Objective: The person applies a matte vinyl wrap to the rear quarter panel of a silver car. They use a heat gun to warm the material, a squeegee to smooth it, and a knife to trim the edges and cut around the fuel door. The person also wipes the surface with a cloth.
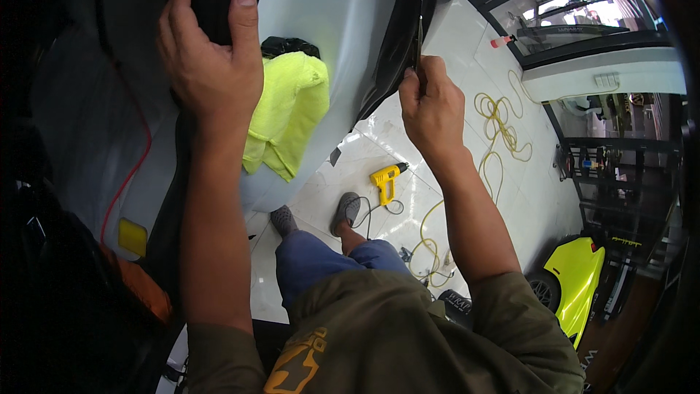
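Below us spreads one white floor (477, 51). Beside it, one pale panel (350, 14) reaches between our two hands, one black sheet (386, 66) along its right edge. One yellow-green cloth (295, 102) rests against the panel; one yellow heat gun (384, 184) lies on the floor. Our left grip (211, 73) is wide, just beside the cloth; our right grip (435, 109), narrow, pinches one slim tool (420, 28) beside the sheet.

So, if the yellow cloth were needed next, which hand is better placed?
Probably the left hand: it looks empty and appears close beside the cloth, while the right hand, farther off, grips a thin tool.
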Demonstrator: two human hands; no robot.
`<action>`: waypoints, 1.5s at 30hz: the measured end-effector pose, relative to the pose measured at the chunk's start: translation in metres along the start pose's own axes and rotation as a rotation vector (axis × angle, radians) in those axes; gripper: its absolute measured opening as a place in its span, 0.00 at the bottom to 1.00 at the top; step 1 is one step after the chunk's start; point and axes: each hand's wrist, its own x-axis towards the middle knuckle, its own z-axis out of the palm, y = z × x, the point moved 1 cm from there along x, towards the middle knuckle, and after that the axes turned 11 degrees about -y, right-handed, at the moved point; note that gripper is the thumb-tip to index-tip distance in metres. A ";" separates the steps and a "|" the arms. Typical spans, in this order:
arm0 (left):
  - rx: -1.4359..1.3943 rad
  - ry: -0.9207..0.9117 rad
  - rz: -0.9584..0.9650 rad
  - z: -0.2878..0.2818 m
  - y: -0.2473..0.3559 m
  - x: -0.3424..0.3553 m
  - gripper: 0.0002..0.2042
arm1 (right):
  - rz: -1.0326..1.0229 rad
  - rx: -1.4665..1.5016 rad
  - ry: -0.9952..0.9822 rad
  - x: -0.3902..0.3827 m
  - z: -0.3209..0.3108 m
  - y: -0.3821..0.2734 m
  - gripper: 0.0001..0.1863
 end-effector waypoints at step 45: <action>-0.049 0.018 -0.088 0.002 0.002 -0.001 0.36 | 0.122 0.131 -0.007 -0.061 0.072 0.040 0.04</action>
